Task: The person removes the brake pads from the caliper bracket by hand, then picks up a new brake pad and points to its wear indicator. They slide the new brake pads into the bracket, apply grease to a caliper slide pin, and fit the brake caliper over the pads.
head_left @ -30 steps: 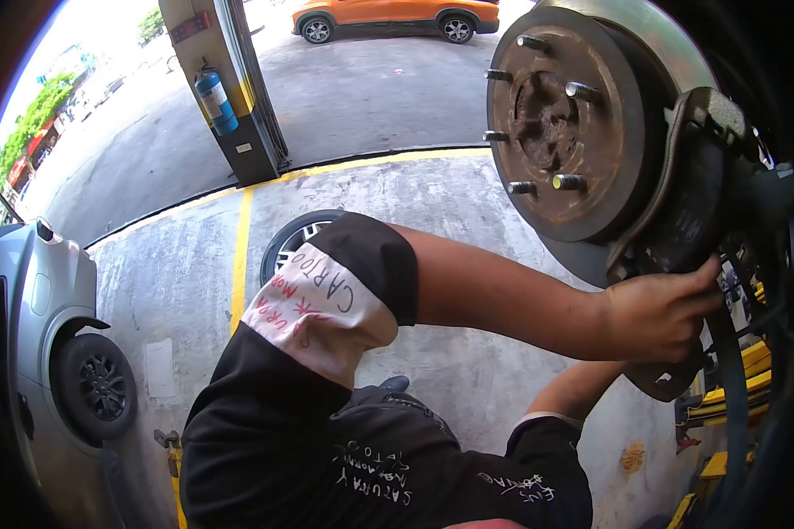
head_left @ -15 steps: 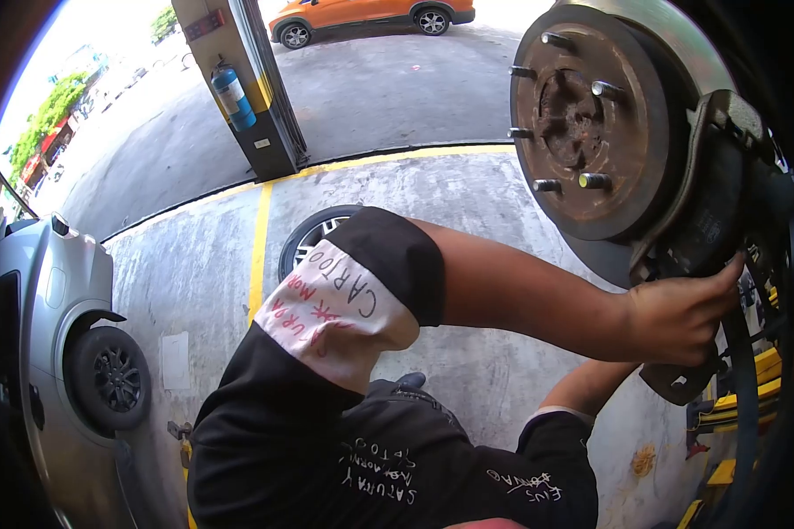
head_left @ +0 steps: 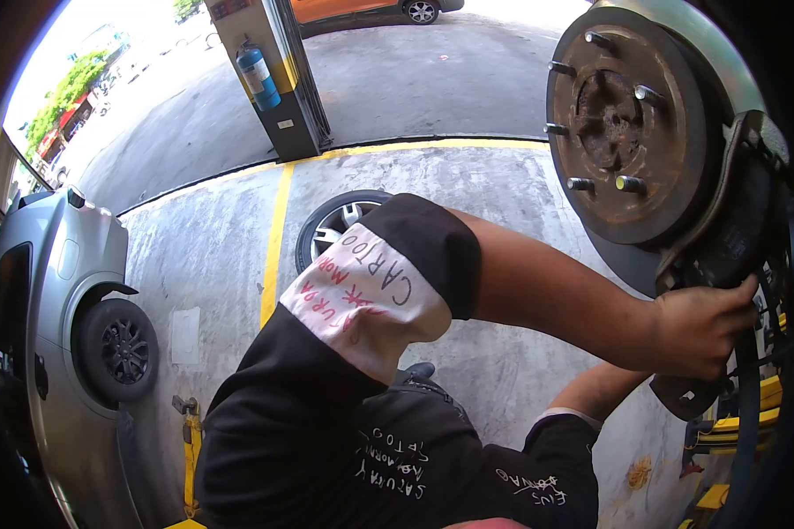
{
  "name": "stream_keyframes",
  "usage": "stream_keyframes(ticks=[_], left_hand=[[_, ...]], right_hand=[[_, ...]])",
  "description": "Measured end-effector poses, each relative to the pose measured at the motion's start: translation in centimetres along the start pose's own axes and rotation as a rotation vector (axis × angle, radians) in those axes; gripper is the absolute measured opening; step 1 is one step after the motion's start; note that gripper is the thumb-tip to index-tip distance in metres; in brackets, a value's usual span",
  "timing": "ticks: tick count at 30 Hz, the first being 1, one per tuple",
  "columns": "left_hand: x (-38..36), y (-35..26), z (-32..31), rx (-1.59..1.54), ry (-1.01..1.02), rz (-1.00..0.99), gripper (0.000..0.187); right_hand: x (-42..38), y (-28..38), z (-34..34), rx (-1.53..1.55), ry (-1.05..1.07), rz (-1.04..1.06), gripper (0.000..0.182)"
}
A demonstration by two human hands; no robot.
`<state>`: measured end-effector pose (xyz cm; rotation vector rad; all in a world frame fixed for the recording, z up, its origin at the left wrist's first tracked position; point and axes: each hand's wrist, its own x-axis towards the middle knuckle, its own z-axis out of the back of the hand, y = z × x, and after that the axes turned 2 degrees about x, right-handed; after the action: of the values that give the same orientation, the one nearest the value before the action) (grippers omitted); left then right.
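My left hand (head_left: 701, 333) reaches across to the right, its fingers curled at the lower end of the black brake caliper (head_left: 739, 234). One finger lies along the caliper's underside. What the fingers grip is hidden behind the hand. The caliper sits over the edge of a rusty brake disc (head_left: 622, 132) with several bare wheel studs. A dark, curved metal piece (head_left: 686, 398) shows just below my left hand. My right forearm (head_left: 602, 395) comes up from below and passes behind it; the right hand itself is hidden.
A wheel (head_left: 313, 234) lies on the concrete floor beyond my left sleeve. Yellow metal arms (head_left: 750, 414) stand at the lower right. A silver vehicle (head_left: 57, 282) is at left, a pillar (head_left: 282, 79) with a fire extinguisher (head_left: 258, 79) behind, an orange car (head_left: 353, 11) farther off.
The view has turned slightly, so the brake disc, caliper and surroundings sit farther right. My left hand stays at the caliper's lower end with its fingers still curled.
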<state>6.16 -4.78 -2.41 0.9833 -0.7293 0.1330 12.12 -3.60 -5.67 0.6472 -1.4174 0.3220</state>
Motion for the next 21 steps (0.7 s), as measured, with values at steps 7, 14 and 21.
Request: stream_keyframes(ticks=[7, 14, 21], left_hand=[[-1.0, 0.6, 0.8, -0.044, 0.008, -0.008, 0.014], [-0.8, 0.4, 0.3, -0.063, -0.055, 0.005, 0.014], [-0.7, 0.4, 0.8, -0.056, 0.064, -0.013, 0.012]], right_hand=[[2.4, 2.5, 4.1, 0.117, 0.104, -0.041, 0.017], [2.5, 2.5, 4.2, 0.130, 0.093, -0.033, 0.018], [2.6, 2.3, 4.1, 0.195, 0.100, -0.063, 0.018]])
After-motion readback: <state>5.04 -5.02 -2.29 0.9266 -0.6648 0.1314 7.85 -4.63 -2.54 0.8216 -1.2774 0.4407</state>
